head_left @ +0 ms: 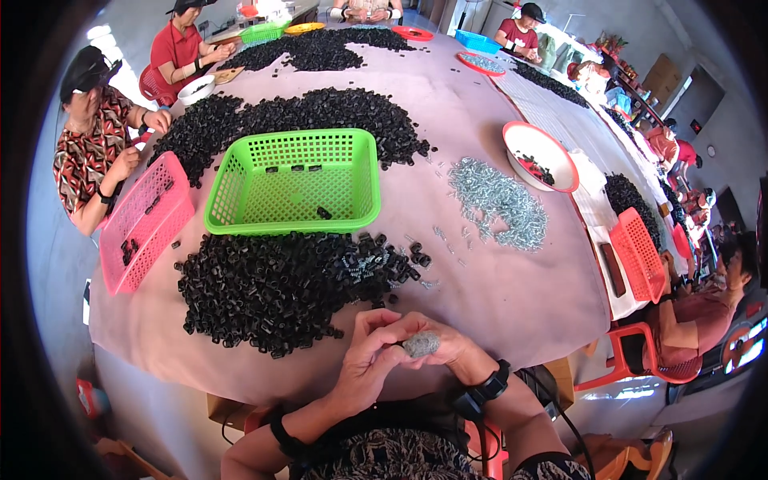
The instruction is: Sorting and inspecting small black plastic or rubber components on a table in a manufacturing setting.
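At the far left, a pink basket point(152, 240) is seen with a few black pieces in it. Beside it, a large heap of black parts point(252, 292) is spread on the table point(524, 300), in front of a green basket point(288, 229) where only a few pieces are held. Loose screws are mingled with the heap's right side and could be picked up by mistake there.

At the near edge, the left hand point(370, 358) is curled, its thumb and fingertips drawn close together. Between the hands, a grey lump point(422, 344) is seen at the fingertips, its long axis laid roughly left to right, its rounded end pointed right and slightly away from the body. The right hand point(450, 346) is also curled in; whether the lump is gripped or worn on a digit cannot be told, nor whether a small part is pinched. Should the pinch be loosened, anything held could be dropped over the edge.

Farther right, a screw pile point(488, 196) and a red-rimmed bowl point(552, 148) are set.
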{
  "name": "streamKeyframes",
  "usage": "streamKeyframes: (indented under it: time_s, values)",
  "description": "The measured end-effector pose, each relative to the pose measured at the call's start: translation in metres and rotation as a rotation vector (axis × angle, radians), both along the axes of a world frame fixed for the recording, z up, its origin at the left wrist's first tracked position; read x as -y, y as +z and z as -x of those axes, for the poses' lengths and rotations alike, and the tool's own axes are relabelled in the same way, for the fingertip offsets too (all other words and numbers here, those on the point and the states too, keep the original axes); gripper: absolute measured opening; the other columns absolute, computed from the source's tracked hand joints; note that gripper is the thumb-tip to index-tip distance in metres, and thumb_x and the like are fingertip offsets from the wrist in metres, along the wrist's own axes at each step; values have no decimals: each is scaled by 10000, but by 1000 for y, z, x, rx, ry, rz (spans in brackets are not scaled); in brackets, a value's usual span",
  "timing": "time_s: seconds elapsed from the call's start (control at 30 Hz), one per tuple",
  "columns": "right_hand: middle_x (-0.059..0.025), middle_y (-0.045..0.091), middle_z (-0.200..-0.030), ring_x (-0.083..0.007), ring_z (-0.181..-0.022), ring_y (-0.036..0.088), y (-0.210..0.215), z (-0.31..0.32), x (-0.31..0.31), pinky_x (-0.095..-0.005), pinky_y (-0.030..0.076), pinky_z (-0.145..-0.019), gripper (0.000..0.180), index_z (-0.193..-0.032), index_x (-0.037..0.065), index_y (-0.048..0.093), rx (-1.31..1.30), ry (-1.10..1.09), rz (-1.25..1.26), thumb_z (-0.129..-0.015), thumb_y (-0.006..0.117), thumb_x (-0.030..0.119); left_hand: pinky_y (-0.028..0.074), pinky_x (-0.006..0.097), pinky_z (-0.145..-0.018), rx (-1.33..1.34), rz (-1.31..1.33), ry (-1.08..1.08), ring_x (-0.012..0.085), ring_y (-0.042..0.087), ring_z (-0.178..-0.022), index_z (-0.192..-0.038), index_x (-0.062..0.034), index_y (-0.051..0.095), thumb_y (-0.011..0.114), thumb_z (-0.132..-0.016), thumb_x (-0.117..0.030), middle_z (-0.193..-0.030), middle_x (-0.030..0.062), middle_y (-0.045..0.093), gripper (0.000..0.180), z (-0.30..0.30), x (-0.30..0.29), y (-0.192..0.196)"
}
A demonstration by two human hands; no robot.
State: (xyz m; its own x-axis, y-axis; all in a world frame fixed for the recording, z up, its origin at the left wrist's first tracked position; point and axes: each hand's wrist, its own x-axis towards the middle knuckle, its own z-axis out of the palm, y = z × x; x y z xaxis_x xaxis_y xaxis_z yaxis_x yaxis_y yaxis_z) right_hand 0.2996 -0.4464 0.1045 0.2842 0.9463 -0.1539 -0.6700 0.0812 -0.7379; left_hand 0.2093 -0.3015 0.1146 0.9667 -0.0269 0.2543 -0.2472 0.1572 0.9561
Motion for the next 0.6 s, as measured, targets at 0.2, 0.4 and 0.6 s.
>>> streamKeyframes:
  time_s: [0.2,0.4,0.6]
  values:
    - [90,366,-587,5,-461,313,-11,18,-10,-158,192,-403,133,-835,89,587,-209,-148,-102,-873,604,215,345,286,-952,-66,-43,22,165,419,-1106,-1069,-11,612,524,-860,-42,-1157,89,405,228,-2,0,-1]
    - [87,371,-583,-1,-448,306,-24,25,-20,-167,189,-398,121,-821,114,572,-342,-220,-167,-881,592,217,336,288,-966,-102,-44,-43,169,421,-1114,-1131,-10,555,495,-881,-39,-1131,70,403,259,-3,-11,4]
    - [77,376,-562,-11,-429,295,-6,14,-17,-174,187,-387,106,-831,110,562,-229,-184,-76,-884,584,199,295,294,-998,-44,262,36,156,417,-1114,-1229,-31,387,457,-908,-61,-1123,48,418,330,-4,-12,-16]
